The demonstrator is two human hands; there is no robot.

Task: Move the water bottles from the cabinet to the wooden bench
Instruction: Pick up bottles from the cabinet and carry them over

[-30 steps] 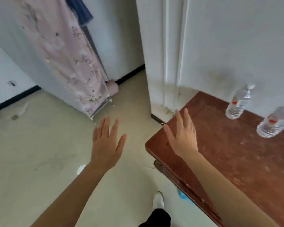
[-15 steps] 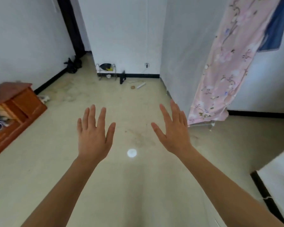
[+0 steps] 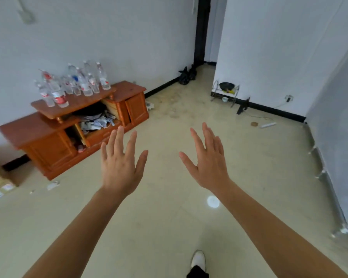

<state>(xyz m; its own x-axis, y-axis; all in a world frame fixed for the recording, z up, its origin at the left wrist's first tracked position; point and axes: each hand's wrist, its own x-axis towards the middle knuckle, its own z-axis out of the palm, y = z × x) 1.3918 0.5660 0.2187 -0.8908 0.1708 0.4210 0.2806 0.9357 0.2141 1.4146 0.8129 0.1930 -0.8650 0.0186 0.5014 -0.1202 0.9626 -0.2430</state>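
Wooden cabinet (image 3: 74,125) ahead-left, water bottles (image 3: 74,83) clustered on top. Your left hand (image 3: 120,165) and right hand (image 3: 208,163) are spread, empty. Likely fetching step: approach, grasp one.

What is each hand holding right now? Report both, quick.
Left hand: open, fingers spread, holding nothing.
Right hand: open, fingers spread, holding nothing.

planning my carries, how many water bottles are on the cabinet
About 12 water bottles, bunched upright on the cabinet's raised top shelf; they overlap, so some may be hidden.
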